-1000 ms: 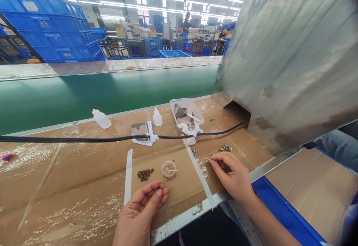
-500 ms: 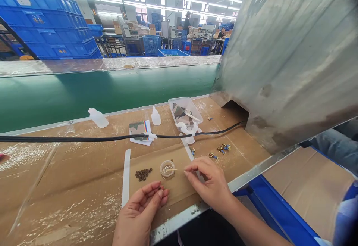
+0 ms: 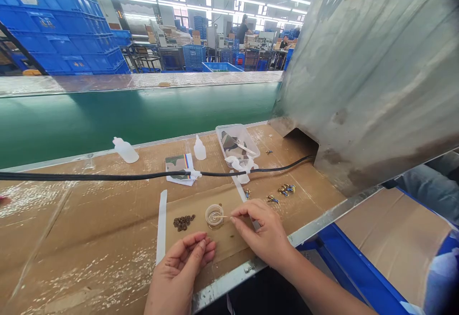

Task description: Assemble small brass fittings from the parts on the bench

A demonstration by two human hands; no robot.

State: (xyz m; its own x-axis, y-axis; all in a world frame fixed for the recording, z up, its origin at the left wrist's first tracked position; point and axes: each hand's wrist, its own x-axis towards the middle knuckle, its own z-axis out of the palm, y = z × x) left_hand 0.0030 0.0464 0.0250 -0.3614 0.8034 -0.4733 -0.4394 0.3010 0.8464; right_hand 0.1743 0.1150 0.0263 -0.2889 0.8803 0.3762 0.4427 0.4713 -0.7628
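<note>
pinching the toothpick (image 3: pixel 224 217) by its outer end in the right hand (image 3: pixel 263 229), over the small clear cup (image 3: pixel 207 216), near the brown rings (image 3: pixel 183 222); closed at the left hand's (image 3: pixel 184 263) fingertips, perhaps on something tiny.

The big slanted panel (image 3: pixel 373 76) is bare metal, dull grey, streaked and stained. The belt (image 3: pixel 172 109) looks smooth, with a soft sheen. Brown cardboard-like sheeting (image 3: pixel 118 224) has glossy, wrinkled patches. The 2 bottles (image 3: pixel 126 150) (image 3: pixel 200 148) are translucent plastic, as is the box (image 3: pixel 253 143), clear and shiny.
</note>
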